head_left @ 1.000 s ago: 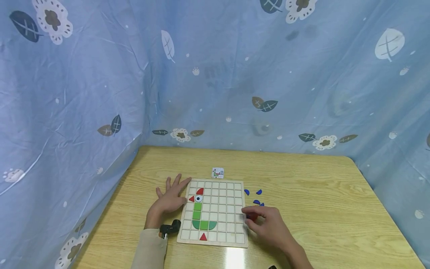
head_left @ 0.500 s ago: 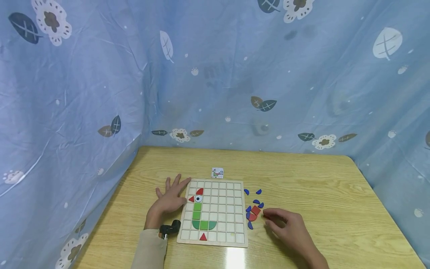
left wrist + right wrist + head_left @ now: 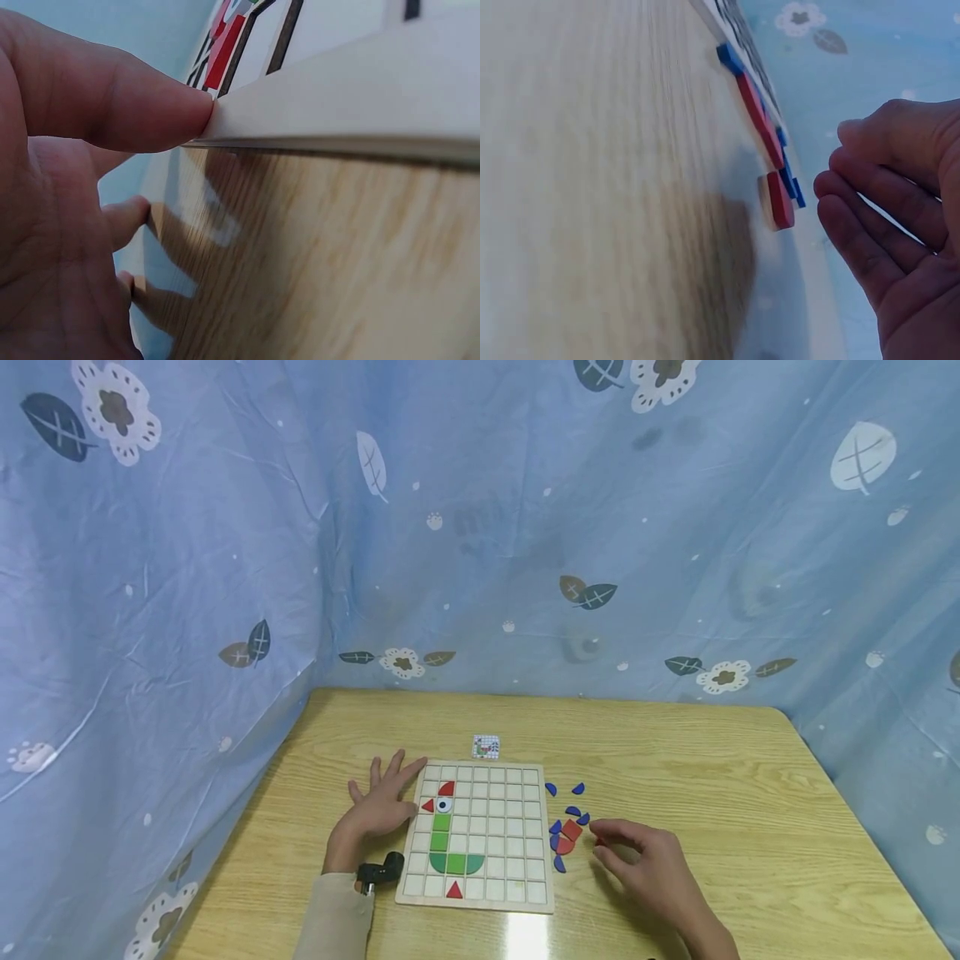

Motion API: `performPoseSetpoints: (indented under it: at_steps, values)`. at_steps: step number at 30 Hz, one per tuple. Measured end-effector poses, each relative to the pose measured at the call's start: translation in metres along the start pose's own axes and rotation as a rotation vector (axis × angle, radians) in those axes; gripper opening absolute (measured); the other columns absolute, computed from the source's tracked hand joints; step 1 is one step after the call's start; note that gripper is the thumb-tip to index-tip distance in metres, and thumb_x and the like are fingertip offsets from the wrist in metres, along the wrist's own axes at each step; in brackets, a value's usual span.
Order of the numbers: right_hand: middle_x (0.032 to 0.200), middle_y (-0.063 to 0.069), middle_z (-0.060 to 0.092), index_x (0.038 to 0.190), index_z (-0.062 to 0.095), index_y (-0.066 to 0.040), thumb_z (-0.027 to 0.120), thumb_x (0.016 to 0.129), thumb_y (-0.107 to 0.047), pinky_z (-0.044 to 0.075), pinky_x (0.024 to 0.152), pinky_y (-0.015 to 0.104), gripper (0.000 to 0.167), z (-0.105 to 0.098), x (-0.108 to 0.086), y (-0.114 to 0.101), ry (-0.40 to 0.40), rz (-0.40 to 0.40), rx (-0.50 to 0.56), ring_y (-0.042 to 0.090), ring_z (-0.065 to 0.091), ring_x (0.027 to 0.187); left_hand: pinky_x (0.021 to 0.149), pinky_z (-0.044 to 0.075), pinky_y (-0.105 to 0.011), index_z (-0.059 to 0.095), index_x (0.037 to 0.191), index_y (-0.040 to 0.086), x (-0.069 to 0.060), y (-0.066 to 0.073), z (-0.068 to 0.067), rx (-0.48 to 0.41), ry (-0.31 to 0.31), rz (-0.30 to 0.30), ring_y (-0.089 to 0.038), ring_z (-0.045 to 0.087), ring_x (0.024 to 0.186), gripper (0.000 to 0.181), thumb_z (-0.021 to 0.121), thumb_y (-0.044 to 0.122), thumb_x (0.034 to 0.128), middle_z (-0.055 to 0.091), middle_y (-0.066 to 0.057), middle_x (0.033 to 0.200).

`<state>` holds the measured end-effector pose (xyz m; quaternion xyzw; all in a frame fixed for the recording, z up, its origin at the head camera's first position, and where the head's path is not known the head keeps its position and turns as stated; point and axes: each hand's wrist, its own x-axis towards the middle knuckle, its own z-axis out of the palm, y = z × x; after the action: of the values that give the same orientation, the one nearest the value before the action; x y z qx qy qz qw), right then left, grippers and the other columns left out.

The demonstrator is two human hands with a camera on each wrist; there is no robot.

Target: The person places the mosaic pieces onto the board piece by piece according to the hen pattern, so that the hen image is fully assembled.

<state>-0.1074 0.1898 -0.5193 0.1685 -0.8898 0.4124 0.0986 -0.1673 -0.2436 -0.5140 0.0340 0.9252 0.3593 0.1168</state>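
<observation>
In the head view my left hand (image 3: 381, 806) lies with spread fingers at the left side of a wooden grid board (image 3: 525, 910). Its thumb touches the board's edge (image 3: 337, 124) in the left wrist view. On the board are a red quarter-circle (image 3: 447, 789), an eye tile (image 3: 444, 806), red triangles (image 3: 454, 891), green squares (image 3: 440, 841) and dark green rounded pieces (image 3: 475, 863). My right hand (image 3: 648, 860) hovers right of the loose pieces, fingers loosely bent. A red piece (image 3: 780, 201) rests on the table before its fingertips, apart from them in the right wrist view.
Several blue half-round pieces (image 3: 578, 788), a red square (image 3: 572, 831) and a rounded red piece (image 3: 565, 847) lie along the board's right side. A small pattern card (image 3: 486, 747) sits behind the board. A blue patterned curtain (image 3: 480, 527) surrounds the wooden table (image 3: 712, 777).
My right hand has drawn back rightward from the board's right edge, uncovering red and blue pieces; over the last half second it has barely moved. The left hand stays in place.
</observation>
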Motion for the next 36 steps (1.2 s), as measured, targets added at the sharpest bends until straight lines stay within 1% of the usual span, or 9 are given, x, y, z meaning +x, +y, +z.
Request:
performPoseSetpoints:
  at_steps: [4, 8, 12, 17, 20, 23, 28, 33, 36]
  values:
    - [0.107, -0.005, 0.085, 0.114, 0.085, -0.015, 0.090, 0.085, -0.001, 0.067, 0.084, 0.031, 0.033, 0.002, 0.008, 0.005, -0.006, -0.042, -0.035, 0.010, 0.081, 0.094, 0.115, -0.026, -0.084, 0.039, 0.172, 0.021, 0.000, 0.001, 0.000, -0.004, -0.003, 0.000, -0.053, -0.021, 0.166, 0.089, 0.061, 0.008, 0.0861, 0.004, -0.021, 0.185]
    - [0.108, -0.008, 0.085, 0.114, 0.085, -0.016, 0.090, 0.086, -0.003, 0.066, 0.088, 0.031, 0.032, 0.002, 0.010, 0.010, -0.044, -0.020, -0.061, 0.009, 0.080, 0.098, 0.115, -0.025, -0.085, 0.039, 0.172, 0.021, 0.000, 0.001, 0.000, -0.002, -0.003, -0.001, -0.053, -0.021, 0.166, 0.090, 0.061, 0.008, 0.0852, 0.004, -0.021, 0.185]
    - [0.106, -0.014, 0.084, 0.113, 0.086, -0.020, 0.089, 0.088, -0.005, 0.065, 0.090, 0.029, 0.029, -0.002, 0.006, 0.012, -0.076, 0.017, -0.084, 0.006, 0.079, 0.102, 0.114, -0.024, -0.085, 0.039, 0.172, 0.021, -0.001, 0.003, -0.001, -0.002, -0.002, 0.000, -0.054, -0.020, 0.166, 0.091, 0.061, 0.008, 0.0845, 0.004, -0.021, 0.184]
    - [0.103, -0.014, 0.084, 0.110, 0.086, -0.019, 0.088, 0.087, -0.003, 0.064, 0.088, 0.027, 0.028, -0.008, -0.003, 0.011, -0.098, 0.044, -0.074, 0.004, 0.078, 0.098, 0.114, -0.026, -0.085, 0.039, 0.172, 0.020, -0.001, 0.002, -0.001, -0.005, -0.002, 0.005, -0.054, -0.021, 0.166, 0.090, 0.060, 0.007, 0.0850, 0.004, -0.022, 0.184]
    - [0.102, -0.015, 0.084, 0.109, 0.085, -0.020, 0.089, 0.086, -0.002, 0.064, 0.086, 0.025, 0.030, -0.012, -0.010, 0.011, -0.092, 0.047, -0.079, 0.001, 0.077, 0.097, 0.113, -0.026, -0.085, 0.039, 0.172, 0.019, -0.001, 0.001, -0.001, -0.007, -0.003, 0.007, -0.054, -0.021, 0.166, 0.090, 0.060, 0.007, 0.0850, 0.004, -0.022, 0.184]
    - [0.101, -0.016, 0.083, 0.107, 0.085, -0.022, 0.090, 0.083, -0.001, 0.064, 0.084, 0.024, 0.033, -0.015, -0.015, 0.011, -0.069, 0.023, -0.099, -0.001, 0.076, 0.097, 0.113, -0.026, -0.086, 0.040, 0.172, 0.019, -0.001, 0.001, -0.001, -0.006, -0.002, 0.009, -0.055, -0.020, 0.166, 0.090, 0.060, 0.007, 0.0848, 0.005, -0.023, 0.184]
    - [0.102, -0.013, 0.084, 0.105, 0.085, -0.021, 0.091, 0.080, 0.004, 0.064, 0.079, 0.023, 0.035, -0.019, -0.021, 0.013, -0.053, -0.020, -0.090, -0.003, 0.075, 0.096, 0.114, -0.025, -0.086, 0.040, 0.171, 0.020, -0.001, 0.001, -0.001, -0.007, -0.001, 0.013, -0.055, -0.019, 0.166, 0.089, 0.059, 0.008, 0.0849, 0.005, -0.023, 0.184]
    - [0.105, -0.014, 0.084, 0.108, 0.086, -0.019, 0.092, 0.077, 0.005, 0.057, 0.086, 0.010, 0.040, -0.017, -0.022, 0.012, -0.046, -0.040, -0.121, 0.000, 0.077, 0.100, 0.113, -0.028, -0.085, 0.042, 0.170, 0.019, -0.001, -0.002, 0.001, -0.035, 0.016, 0.035, -0.057, -0.018, 0.165, 0.089, 0.057, 0.009, 0.0829, 0.007, -0.026, 0.183]
    - [0.107, -0.014, 0.084, 0.111, 0.086, -0.018, 0.092, 0.077, 0.005, 0.055, 0.089, 0.008, 0.041, -0.014, -0.018, 0.011, -0.060, -0.059, -0.124, 0.001, 0.077, 0.102, 0.113, -0.027, -0.084, 0.041, 0.171, 0.019, -0.001, -0.001, 0.001, -0.030, 0.012, 0.027, -0.056, -0.019, 0.165, 0.089, 0.057, 0.009, 0.0838, 0.006, -0.024, 0.184]
